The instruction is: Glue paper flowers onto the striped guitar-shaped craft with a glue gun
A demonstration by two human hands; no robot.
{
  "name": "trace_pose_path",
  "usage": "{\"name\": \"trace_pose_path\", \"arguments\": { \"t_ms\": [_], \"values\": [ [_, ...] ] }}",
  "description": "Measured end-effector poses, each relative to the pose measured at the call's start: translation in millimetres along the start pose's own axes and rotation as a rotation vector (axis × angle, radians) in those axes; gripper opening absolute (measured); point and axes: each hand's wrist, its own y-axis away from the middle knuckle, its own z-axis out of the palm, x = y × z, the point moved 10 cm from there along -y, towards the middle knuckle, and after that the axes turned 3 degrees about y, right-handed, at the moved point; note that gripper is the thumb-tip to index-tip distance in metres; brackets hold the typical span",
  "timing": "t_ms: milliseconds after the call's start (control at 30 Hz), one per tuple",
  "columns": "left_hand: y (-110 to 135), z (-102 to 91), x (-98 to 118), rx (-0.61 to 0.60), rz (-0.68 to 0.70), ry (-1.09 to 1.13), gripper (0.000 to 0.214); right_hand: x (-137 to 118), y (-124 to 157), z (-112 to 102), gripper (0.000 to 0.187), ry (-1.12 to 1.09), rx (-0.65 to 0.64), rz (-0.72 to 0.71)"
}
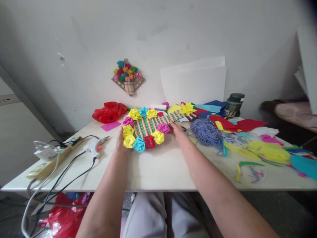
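Note:
Between my hands is a guitar-shaped paper craft (148, 127), green with pink strips and pale strings. Yellow, blue, red and magenta paper flowers ring its body, and a yellow paper flower (187, 109) tops the neck at the upper right. My left hand (121, 142) grips the body's left edge, its fingers mostly hidden behind the flowers. My right hand (176, 129) holds the craft near where the neck meets the body, fingers partly underneath. The craft is tilted toward me, above the table (158, 172).
A white glue gun (93, 148) and a power strip (54, 160) with cords lie at left. Red plastic (110, 111) sits behind. At right are tangled purple yarn (206, 132), coloured paper scraps (267, 152) and a dark green jar (234, 105). A flower-basket craft (128, 86) hangs on the wall.

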Motion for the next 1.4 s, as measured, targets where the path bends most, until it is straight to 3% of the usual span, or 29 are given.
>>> {"name": "trace_pose_path", "arguments": {
  "t_ms": [433,667,800,1167,1400],
  "values": [
    [4,1.4,-2,0.034,-0.013,-0.035,0.047,-10,4,3,0.028,-0.107,0.022,-0.04],
    [5,7.0,-6,-0.018,-0.077,0.012,0.081,-6,2,-3,0.019,-0.227,0.056,-0.016],
    [4,2.1,-7,-0.016,-0.102,0.014,0.088,-3,0,-7,0.015,-0.257,0.069,-0.001],
    [3,-17.2,6,0.135,-0.038,-0.066,0.067,3,-4,-15,0.019,-0.16,0.06,-0.013],
    [4,-15.9,15,0.103,-0.01,-0.164,0.057,7,-1,-13,0.022,-0.14,0.036,0.043]
  ]
}}
